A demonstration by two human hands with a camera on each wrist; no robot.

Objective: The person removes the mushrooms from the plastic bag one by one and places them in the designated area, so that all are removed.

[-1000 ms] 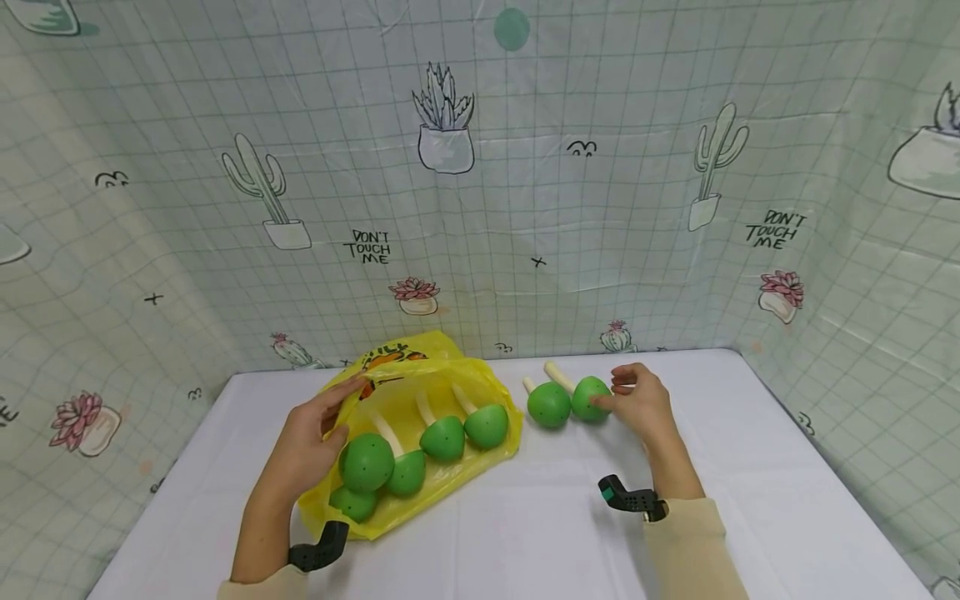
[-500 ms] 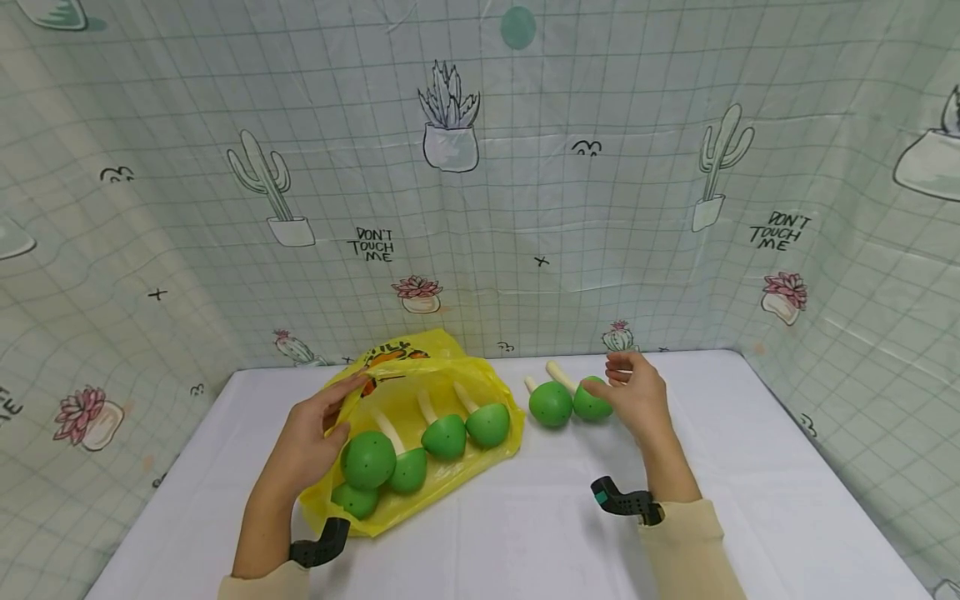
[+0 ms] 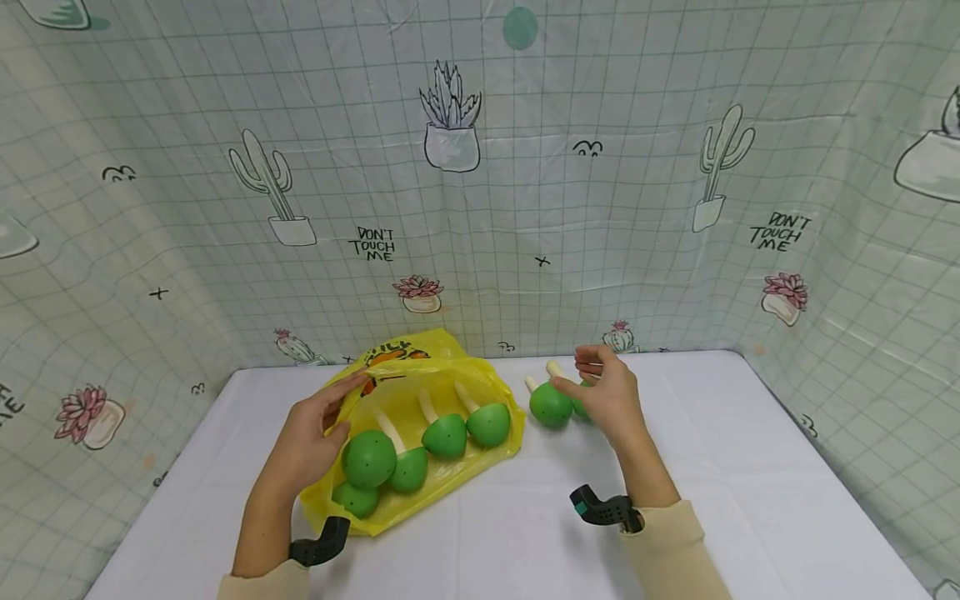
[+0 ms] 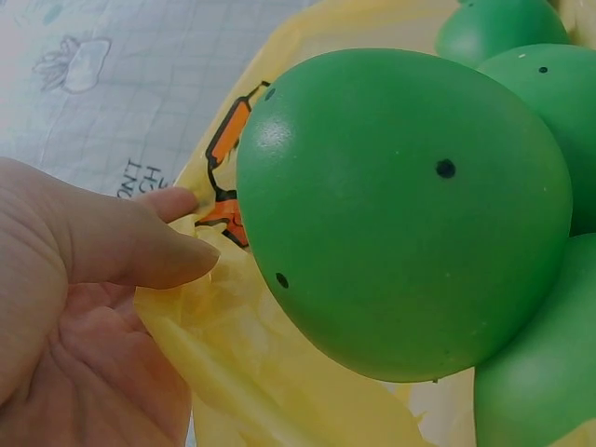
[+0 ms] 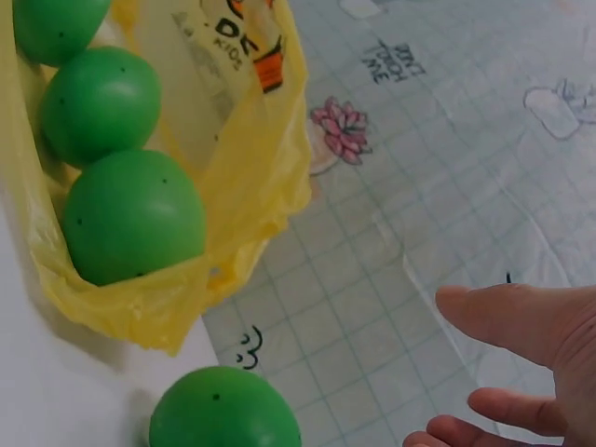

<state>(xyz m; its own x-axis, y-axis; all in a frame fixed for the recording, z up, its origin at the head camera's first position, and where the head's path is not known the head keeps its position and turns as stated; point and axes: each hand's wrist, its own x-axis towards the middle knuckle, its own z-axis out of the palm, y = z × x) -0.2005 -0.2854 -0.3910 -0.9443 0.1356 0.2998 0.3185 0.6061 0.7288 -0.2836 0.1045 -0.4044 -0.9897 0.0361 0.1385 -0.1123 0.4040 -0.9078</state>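
A yellow plastic bag (image 3: 453, 477) lies with its mouth open on the table, several green round-headed, maraca-like toys inside. Each has black dots, and pale sticks show on some. At the bag's left rim my left hand (image 3: 307, 437) pinches the plastic between thumb and fingers; the nearest green head (image 4: 400, 205) fills the left wrist view. Right of the bag are two more such toys: one green head (image 3: 551, 407) shows fully, the other (image 3: 581, 409) is partly hidden behind my right hand (image 3: 611, 396). That hand hovers with its fingers apart, holding nothing visible.
A white cloth covers the table (image 3: 750, 475). Behind it and along both sides hangs a grid-patterned curtain (image 3: 517, 208) printed with potted plants. A black band with a small camera (image 3: 603, 507) sits on the right wrist, another (image 3: 322, 546) on the left.
My right hand has moved left, from the right-hand loose toy to above the pair, and now covers more of that toy. My left hand and the bag stay put.
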